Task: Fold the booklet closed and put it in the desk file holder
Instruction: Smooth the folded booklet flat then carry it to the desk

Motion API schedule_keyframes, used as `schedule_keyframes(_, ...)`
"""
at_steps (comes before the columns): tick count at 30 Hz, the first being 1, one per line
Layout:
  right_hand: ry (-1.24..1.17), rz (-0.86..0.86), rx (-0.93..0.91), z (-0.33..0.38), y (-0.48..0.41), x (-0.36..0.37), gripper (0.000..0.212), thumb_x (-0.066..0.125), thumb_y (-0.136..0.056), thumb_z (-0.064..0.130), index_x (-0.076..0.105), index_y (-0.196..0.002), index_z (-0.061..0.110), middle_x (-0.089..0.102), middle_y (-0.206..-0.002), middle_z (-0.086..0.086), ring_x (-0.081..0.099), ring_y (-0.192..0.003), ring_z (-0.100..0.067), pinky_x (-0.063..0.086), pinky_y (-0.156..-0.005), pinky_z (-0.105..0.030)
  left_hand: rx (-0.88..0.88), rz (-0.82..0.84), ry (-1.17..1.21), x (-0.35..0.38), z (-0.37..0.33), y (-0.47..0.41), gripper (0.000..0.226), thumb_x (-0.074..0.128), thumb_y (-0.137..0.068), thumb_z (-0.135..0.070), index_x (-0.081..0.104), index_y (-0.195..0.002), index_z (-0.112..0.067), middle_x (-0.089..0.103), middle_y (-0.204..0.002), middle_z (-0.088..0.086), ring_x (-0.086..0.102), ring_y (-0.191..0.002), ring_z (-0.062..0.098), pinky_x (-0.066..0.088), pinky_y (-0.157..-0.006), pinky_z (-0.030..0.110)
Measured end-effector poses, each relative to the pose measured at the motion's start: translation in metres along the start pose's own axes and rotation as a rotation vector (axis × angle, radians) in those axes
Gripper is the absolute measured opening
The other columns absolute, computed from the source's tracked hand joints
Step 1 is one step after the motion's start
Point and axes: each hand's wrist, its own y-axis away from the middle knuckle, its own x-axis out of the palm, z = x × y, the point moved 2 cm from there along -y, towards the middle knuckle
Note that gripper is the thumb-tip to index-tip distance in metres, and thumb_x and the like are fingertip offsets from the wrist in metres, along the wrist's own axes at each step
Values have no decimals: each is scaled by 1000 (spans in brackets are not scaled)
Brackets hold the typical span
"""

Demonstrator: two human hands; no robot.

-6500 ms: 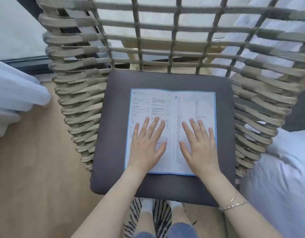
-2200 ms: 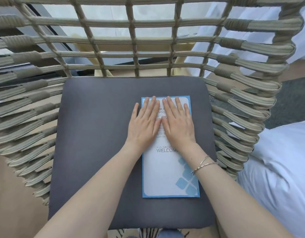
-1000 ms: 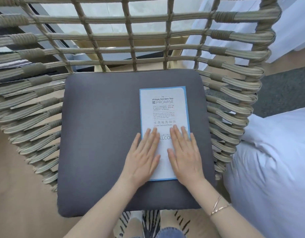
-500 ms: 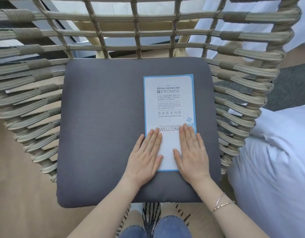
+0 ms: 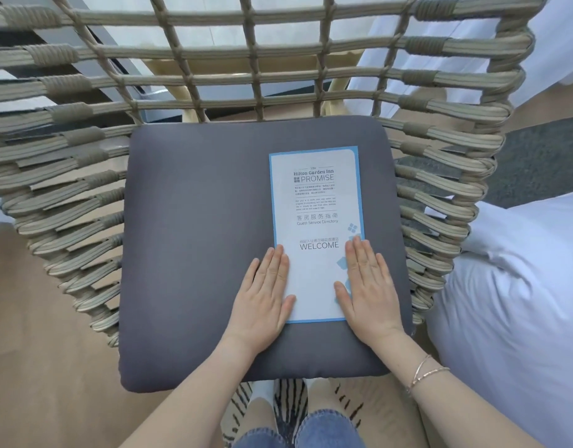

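Booklet [image 5: 315, 221] lies folded shut on a chair cushion [image 5: 197, 237], right of centre; left hand [image 5: 262, 292] and right hand [image 5: 369, 286] rest flat, grip open, holding nothing. Next comes picking it up; no file holder is in view.

Booklet [image 5: 315, 202]: smooth paper, slight sheen, white with blue border. Seat cushion [image 5: 194, 240]: matt grey woven cloth, fine ribbed texture. Chair frame [image 5: 94, 182]: wrapped rope-like cord, beige, rough. Floor [image 5: 46, 367] at 8 o'clock: smooth wood look. Bedding [image 5: 517, 302] at 3 o'clock: soft white cloth. Bracelet [image 5: 424, 373]: thin shiny metal.
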Motion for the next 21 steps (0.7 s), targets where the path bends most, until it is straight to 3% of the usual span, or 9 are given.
schedule_keyframes(4,-137,1,31,4,1,-25,66,47,-95,29,29,-155,7,26,-162,-9,23,-151,-27,20,-121,-44,-13,-2,82,-28,-3,0,63,41,-94,-32,32,-149,-1,30,-157,15,32,-144,32,27,-117,44)
schedule_keyframes(8,-226,-27,180,5,-12,-51,72,57,-95,26,23,-157,14,26,-163,-9,24,-150,-30,23,-119,-44,-278,-101,398,-58,2,-11,75,65,-85,-27,31,-151,-11,33,-157,9,34,-141,27,34,-110,37)
schedule_keyframes(10,-229,-11,263,4,-22,-59,76,57,-95,31,18,-158,16,27,-162,-11,28,-145,-31,26,-115,-43,-405,-123,530,-67,1,-21,81,65,-85,-29,23,-153,-15,36,-153,4,33,-137,23,34,-104,30)
schedule_keyframes(12,-234,3,311,6,-32,-62,76,56,-94,33,18,-158,17,32,-159,-11,33,-135,-34,31,-111,-43,-442,-142,578,-71,-4,-32,83,63,-84,-28,19,-153,-20,45,-144,0,35,-127,25,32,-92,25)
schedule_keyframes(14,-219,16,342,12,-40,-60,73,55,-94,35,22,-158,20,32,-157,-12,35,-125,-36,33,-106,-43,-447,-140,600,-70,-13,-41,81,62,-84,-26,19,-153,-24,45,-145,0,32,-123,27,30,-90,25)
schedule_keyframes(18,-258,13,341,24,-48,-53,64,55,-94,29,34,-154,23,31,-154,-19,33,-119,-39,29,-106,-41,-541,-136,765,-63,-33,-48,74,62,-84,-17,28,-150,-26,32,-152,3,23,-128,17,26,-96,24)
schedule_keyframes(21,-369,9,372,23,-47,-50,61,59,-92,25,41,-150,24,30,-153,-17,32,-121,-38,27,-108,-39,-615,-193,951,-62,-31,-50,66,64,-80,-10,44,-141,-26,37,-137,-3,27,-117,9,27,-94,21)
